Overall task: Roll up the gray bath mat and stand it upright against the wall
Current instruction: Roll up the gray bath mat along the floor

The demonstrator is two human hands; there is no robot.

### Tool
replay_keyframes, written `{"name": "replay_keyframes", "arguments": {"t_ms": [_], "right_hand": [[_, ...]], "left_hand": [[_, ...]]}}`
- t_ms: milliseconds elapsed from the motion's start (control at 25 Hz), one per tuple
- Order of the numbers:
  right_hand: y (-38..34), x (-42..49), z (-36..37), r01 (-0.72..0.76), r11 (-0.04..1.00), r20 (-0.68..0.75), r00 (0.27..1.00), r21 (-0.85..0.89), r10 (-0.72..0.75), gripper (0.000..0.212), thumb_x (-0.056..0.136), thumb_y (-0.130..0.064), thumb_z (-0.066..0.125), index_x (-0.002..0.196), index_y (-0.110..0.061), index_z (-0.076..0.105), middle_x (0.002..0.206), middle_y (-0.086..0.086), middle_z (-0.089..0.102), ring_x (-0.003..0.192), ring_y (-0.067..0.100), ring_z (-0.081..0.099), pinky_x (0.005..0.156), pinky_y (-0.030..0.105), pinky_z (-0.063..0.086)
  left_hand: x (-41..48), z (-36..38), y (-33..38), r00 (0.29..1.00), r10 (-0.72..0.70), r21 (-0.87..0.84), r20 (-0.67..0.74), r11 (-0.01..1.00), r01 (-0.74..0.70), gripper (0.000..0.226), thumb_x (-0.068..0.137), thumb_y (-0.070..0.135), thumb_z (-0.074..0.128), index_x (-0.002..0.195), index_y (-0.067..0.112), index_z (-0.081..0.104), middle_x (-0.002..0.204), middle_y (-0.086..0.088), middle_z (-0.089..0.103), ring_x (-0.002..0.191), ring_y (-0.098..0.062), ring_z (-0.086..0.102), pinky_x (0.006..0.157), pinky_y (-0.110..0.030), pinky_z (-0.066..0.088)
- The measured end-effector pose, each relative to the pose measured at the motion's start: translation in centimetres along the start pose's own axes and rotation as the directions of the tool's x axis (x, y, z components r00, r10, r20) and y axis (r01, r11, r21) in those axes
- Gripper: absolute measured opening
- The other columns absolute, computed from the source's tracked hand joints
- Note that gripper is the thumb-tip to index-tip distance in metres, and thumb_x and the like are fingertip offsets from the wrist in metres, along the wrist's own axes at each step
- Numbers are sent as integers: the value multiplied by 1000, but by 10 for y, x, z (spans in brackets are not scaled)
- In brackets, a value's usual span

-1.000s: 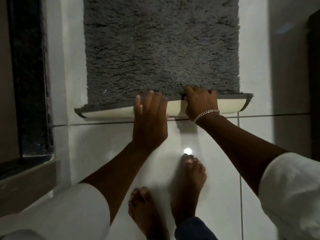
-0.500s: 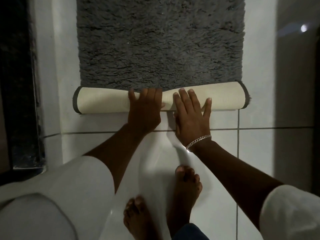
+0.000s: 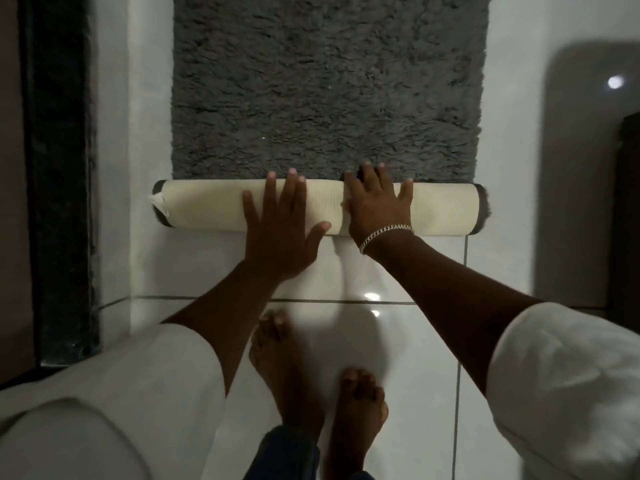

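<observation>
The gray shaggy bath mat [image 3: 325, 91] lies flat on the white tiled floor, stretching away from me. Its near end is rolled into a cream-backed cylinder [image 3: 207, 209] lying crosswise, with gray pile showing at both ends. My left hand [image 3: 280, 230] rests flat on the roll's middle with fingers spread. My right hand [image 3: 377, 206], with a silver bracelet at the wrist, presses flat beside it, fingertips reaching over the roll onto the gray pile. Neither hand wraps around the roll.
A dark stone strip [image 3: 59, 168] runs along the left side. Glossy white floor tiles [image 3: 519, 271] surround the mat. My two bare feet [image 3: 287, 375] stand just behind the roll. A dark object [image 3: 627, 209] stands at the right edge.
The folded near edge has become a thicker roll that has travelled farther along the mat. Both hands shifted from the edge onto the top of the roll, and my feet stepped forward.
</observation>
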State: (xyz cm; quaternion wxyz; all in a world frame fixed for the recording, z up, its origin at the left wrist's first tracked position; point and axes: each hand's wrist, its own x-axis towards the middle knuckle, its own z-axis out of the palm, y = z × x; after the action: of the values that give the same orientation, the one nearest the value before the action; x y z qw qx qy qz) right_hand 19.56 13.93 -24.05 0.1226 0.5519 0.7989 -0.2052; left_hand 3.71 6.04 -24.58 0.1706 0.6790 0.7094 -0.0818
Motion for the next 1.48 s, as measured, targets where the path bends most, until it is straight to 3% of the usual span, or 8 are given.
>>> {"name": "replay_keyframes", "arguments": {"t_ms": [160, 400, 480, 680, 840, 1080, 1320, 1480], "right_hand": [[-14, -8, 9, 88, 996, -213, 973, -21, -90, 59, 89, -19, 34, 147, -10, 36, 161, 19, 24, 150, 36, 15, 112, 73, 8], [-11, 22, 17, -8, 1000, -178, 984, 7, 9, 60, 99, -43, 24, 153, -18, 25, 163, 9, 23, 151, 31, 11, 117, 64, 1], [-8, 36, 13, -23, 1000, -177, 984, 9, 24, 60, 99, -45, 24, 152, -18, 28, 162, 8, 25, 151, 31, 12, 117, 63, 2], [-11, 60, -8, -95, 995, -165, 982, -1, 94, 60, 99, -46, 21, 149, -16, 34, 161, 10, 29, 150, 32, 14, 116, 65, 3], [-25, 62, -27, -42, 999, -295, 955, -7, 38, 58, 100, -47, 26, 148, -16, 36, 160, 14, 28, 150, 33, 17, 114, 65, 0], [-38, 103, -38, -176, 983, -208, 961, 43, 181, 58, 99, -50, 18, 151, -26, 30, 163, 13, 20, 151, 33, 8, 115, 66, -3], [-32, 169, -67, -245, 965, -146, 956, 90, 256, 55, 98, -48, 22, 143, -21, 41, 160, 12, 29, 150, 33, 12, 115, 68, -4], [-37, 169, -93, -173, 979, -280, 940, 105, 196, 54, 98, -42, 25, 142, -21, 45, 159, 13, 32, 150, 32, 18, 113, 69, -3]], "left_hand": [[35, 5, -9, 999, 41, 20, -25, 999, -40, 76, 97, 57, 18, 155, 10, 13, 165, -13, 14, 152, -38, 8, 116, -68, 5], [66, -16, -27, 977, 142, -175, -161, 970, -170, 69, 94, 35, 31, 154, 5, 18, 164, -17, 16, 152, -36, 8, 120, -63, 3], [50, -19, -28, 958, 164, -102, -236, 976, -192, 70, 93, 35, 37, 153, 4, 20, 163, -20, 18, 152, -36, 10, 121, -61, 3], [51, -22, -36, 991, 90, 7, -98, 996, -90, 76, 94, 49, 39, 155, 11, 15, 165, -12, 15, 153, -32, 9, 120, -64, 4], [109, -41, -55, 983, 130, 45, -130, 991, -125, 69, 99, 50, 23, 156, 11, 14, 165, -11, 15, 153, -32, 9, 119, -62, 0], [144, -66, -68, 958, 199, -17, -209, 978, -207, 70, 96, 43, 33, 153, 6, 21, 163, -17, 22, 152, -33, 14, 121, -60, 3], [144, -59, -61, 985, 38, -16, -168, 999, -42, 70, 93, 59, 33, 155, 33, 14, 167, -6, 11, 153, -32, 4, 114, -74, -2], [192, -76, -69, 994, 26, 18, -106, 1000, -24, 67, 93, 60, 26, 154, 37, 12, 167, -5, 11, 153, -35, 4, 111, -75, 0]]}}
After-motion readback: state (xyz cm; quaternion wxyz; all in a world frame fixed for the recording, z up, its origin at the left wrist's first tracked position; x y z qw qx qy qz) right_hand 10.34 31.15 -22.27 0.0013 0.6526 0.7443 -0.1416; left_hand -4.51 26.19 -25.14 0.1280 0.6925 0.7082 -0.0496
